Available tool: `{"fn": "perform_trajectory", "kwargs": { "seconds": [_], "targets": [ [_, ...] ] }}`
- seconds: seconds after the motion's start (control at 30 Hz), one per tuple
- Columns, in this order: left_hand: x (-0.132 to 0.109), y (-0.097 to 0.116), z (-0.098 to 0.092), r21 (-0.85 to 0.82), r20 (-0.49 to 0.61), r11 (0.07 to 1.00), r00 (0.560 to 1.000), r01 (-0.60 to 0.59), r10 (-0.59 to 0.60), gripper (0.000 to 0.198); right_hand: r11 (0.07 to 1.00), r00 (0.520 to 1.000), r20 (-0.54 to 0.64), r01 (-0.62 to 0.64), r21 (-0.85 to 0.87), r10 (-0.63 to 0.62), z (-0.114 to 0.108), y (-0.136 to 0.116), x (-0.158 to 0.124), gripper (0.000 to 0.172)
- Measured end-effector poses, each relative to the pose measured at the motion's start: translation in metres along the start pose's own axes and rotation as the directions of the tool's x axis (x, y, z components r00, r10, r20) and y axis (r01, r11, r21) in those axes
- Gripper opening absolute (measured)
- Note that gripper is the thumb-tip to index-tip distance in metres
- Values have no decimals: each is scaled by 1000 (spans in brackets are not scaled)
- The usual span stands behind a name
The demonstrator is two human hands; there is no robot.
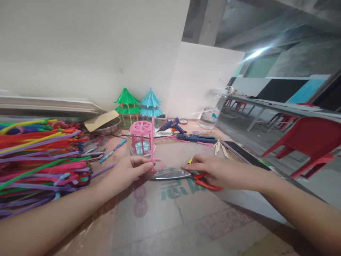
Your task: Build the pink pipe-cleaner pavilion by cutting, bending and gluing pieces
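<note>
**Listener:** What are the hands doing?

**Operator:** I see the left hand point(130, 170) low on the surface point(186, 220), fingers pinched shut round the foot of one upright pink stick point(152, 140). The stick stands just beside a small pink model pavilion point(141, 139), close to its right side; I can't tell whether they touch. The right hand point(213, 170) lies flat over the red handles of a pair of scissors point(183, 176), fingers curled loosely on them. I can't tell whether it truly grips. The blades lie shut, pointing at the left hand.

**Listener:** How would that stick handle?

**Operator:** My judgement: very light, thin, soft enough to bend, so a gentle pinch near the bottom suits it. The pavilion looks fragile; I'd hold its base, not the posts. The scissors are stiff metal, best taken by the handles.

**Listener:** And the counts?

**Operator:** One pink pavilion. Behind it, two finished ones, one green point(127, 105) and one blue point(151, 103). One blue glue gun point(170, 125), one pen point(113, 150), one clear jar point(212, 113). A few short pale sticks point(220, 148) lie near the right, too blurred to count. A big heap of coloured fuzzy wires point(39, 156) fills the left, far too many to count. Red chairs point(306, 145) stand well apart.
</note>
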State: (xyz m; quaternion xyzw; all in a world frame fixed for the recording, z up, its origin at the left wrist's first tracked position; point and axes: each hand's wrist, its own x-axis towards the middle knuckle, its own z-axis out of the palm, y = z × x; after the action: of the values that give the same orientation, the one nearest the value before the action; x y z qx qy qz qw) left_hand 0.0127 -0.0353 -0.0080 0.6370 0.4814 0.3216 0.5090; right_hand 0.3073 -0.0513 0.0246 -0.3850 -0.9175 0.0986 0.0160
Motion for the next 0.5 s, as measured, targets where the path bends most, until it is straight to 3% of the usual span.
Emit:
{"fn": "perform_trajectory", "kwargs": {
  "seconds": [0.3,0.4,0.5],
  "targets": [
    [0,3,0,-69,-58,997,998,35,-39,47,988,996,52,-72,140,66,-2,6,0,55],
    [0,2,-1,-92,-66,995,997,34,-40,45,976,998,46,-51,210,42,-6,7,-3,39],
    [-1,3,0,-148,-58,987,996,61,-70,42,942,998,-55,-12,336,32,-8,9,-4,17]
  ]
}}
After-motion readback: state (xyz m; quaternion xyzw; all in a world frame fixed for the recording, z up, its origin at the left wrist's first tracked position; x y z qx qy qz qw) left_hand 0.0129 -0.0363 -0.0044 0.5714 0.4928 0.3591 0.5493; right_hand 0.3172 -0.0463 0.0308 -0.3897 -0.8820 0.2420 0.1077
